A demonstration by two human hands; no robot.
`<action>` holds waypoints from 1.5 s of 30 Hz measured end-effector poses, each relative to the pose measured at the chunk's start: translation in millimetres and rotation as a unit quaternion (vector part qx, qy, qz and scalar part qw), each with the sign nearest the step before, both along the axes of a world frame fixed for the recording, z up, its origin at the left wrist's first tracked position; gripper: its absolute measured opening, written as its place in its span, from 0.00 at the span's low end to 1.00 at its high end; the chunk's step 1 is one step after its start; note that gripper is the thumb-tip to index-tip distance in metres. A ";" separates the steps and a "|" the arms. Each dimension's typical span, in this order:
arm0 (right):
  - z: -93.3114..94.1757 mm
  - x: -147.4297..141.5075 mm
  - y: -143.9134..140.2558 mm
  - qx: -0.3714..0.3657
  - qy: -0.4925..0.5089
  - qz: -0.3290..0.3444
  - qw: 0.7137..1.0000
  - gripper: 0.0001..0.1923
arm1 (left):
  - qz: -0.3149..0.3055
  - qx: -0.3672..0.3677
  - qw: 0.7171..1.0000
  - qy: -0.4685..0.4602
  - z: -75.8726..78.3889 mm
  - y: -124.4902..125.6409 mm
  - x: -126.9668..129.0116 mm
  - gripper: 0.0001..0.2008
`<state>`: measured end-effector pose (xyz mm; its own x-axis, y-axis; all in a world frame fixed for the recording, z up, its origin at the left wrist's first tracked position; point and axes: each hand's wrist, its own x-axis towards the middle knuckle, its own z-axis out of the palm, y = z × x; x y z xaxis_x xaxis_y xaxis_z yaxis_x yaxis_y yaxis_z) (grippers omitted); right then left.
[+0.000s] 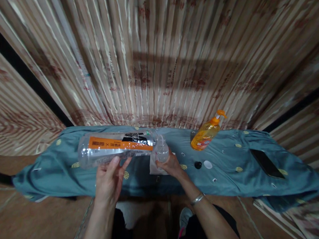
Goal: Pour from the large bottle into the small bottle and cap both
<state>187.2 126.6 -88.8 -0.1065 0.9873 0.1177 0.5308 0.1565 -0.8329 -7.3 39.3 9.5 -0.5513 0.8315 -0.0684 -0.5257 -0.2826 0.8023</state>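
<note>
My left hand (111, 175) is closed around the underside of a large clear plastic bottle (94, 159) with an orange and black label. The bottle lies nearly level in the air, its neck pointing right. My right hand (170, 164) grips a small clear bottle (162, 151), held roughly upright at the large bottle's mouth. The two openings meet or nearly meet; I cannot tell if they touch. Whether liquid passes between them is too blurred to see. Beneath the small bottle is a white folded tissue or cloth (154, 168).
An orange pump bottle (203, 137) stands to the right at the back. Near it lie a black cap (198, 165) and a white round lid (207, 164). A dark phone (267, 163) rests at the right on the teal cloth (231, 179). A pleated curtain (162, 63) hangs behind.
</note>
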 end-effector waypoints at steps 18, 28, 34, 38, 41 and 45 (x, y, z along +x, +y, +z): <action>1.2 2.2 0.0 0.002 -0.017 0.000 1.000 0.32 | -0.034 0.025 0.999 0.018 2.7 8.9 -7.5 0.19; -0.9 1.5 1.5 -0.001 -0.009 -0.002 1.000 0.34 | -0.032 0.024 0.999 0.009 6.8 16.8 -11.0 0.21; 0.0 1.3 1.0 0.003 -0.020 0.003 1.000 0.30 | -0.028 0.026 0.999 0.007 0.7 15.4 -12.4 0.19; -0.3 0.5 0.2 0.002 -0.022 -0.009 1.000 0.32 | -0.024 0.021 0.999 0.016 -3.2 12.7 -12.4 0.19; 0.6 0.2 -0.4 0.003 -0.021 0.000 1.000 0.33 | -0.020 0.020 0.999 0.023 -4.1 9.7 -10.7 0.19; 3.2 0.5 -1.1 -0.001 -0.017 -0.001 1.000 0.34 | -0.019 0.019 0.999 0.028 -4.9 4.8 -6.9 0.19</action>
